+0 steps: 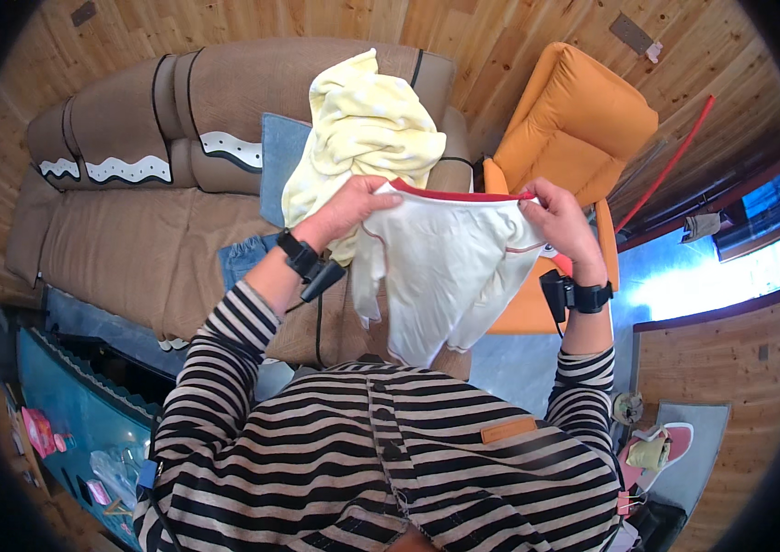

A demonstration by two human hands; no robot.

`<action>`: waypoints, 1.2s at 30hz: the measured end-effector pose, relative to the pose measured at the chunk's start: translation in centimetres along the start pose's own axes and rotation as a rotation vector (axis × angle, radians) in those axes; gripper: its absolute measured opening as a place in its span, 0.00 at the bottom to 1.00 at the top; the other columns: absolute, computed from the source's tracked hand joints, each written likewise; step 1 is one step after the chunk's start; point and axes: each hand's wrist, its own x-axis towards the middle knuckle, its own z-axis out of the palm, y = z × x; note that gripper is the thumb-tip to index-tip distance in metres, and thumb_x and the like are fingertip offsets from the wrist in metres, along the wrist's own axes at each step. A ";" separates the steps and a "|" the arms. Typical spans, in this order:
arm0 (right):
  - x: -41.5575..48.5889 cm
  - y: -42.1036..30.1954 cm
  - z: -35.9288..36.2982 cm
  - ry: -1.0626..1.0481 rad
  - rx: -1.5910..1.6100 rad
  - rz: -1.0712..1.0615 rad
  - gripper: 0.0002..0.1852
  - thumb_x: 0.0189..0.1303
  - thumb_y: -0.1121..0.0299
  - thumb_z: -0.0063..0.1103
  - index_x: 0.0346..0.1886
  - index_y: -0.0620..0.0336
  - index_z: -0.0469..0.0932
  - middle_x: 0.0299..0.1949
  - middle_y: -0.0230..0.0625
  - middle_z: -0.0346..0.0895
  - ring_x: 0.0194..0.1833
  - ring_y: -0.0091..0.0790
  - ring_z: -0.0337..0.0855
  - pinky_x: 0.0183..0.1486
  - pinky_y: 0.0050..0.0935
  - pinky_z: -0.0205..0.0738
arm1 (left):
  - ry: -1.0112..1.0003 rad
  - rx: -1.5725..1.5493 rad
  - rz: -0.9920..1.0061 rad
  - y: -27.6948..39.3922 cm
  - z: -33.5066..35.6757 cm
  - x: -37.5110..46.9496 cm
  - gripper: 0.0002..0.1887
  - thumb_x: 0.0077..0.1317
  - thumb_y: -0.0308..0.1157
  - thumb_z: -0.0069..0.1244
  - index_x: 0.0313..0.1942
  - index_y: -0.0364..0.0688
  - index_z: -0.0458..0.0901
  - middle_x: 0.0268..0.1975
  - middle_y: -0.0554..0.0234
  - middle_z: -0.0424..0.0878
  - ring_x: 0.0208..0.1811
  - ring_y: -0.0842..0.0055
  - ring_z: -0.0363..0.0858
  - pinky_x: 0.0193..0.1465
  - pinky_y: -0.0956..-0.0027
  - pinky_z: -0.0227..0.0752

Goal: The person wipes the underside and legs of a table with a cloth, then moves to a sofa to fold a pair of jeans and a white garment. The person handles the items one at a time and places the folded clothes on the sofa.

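A white long-sleeved top (441, 262) with a red-edged neckline hangs between my hands. At its left shoulder corner, my left hand (355, 203) pinches the fabric beside the neckline. My right hand (562, 217) grips the opposite corner, keeping the red edge stretched nearly straight. The sleeves and hem dangle loosely in front of my body. Behind the top, a pale yellow blanket with white spots (376, 124) lies bunched on the brown sofa (114, 228). Blue denim clothing (245, 259) rests on the seat, partly hidden by my left forearm.
An orange armchair (583, 131) stands beyond my right hand, with a red pole (669, 162) leaning near it. A blue-green table (72, 407) at lower left carries a plastic bag (114, 472) and a pink packet (38, 431). Pink-and-white footwear or similar items (673, 448) lie at lower right.
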 end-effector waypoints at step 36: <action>5.3 -2.4 13.1 -0.364 1.282 0.181 0.10 0.53 0.81 0.50 0.39 0.67 0.75 0.34 0.36 0.79 0.35 0.29 0.81 0.43 0.29 0.79 | 0.205 -0.324 -0.098 3.2 -7.2 -13.3 0.18 0.72 0.38 0.49 0.53 0.32 0.78 0.50 0.56 0.84 0.48 0.74 0.84 0.52 0.69 0.79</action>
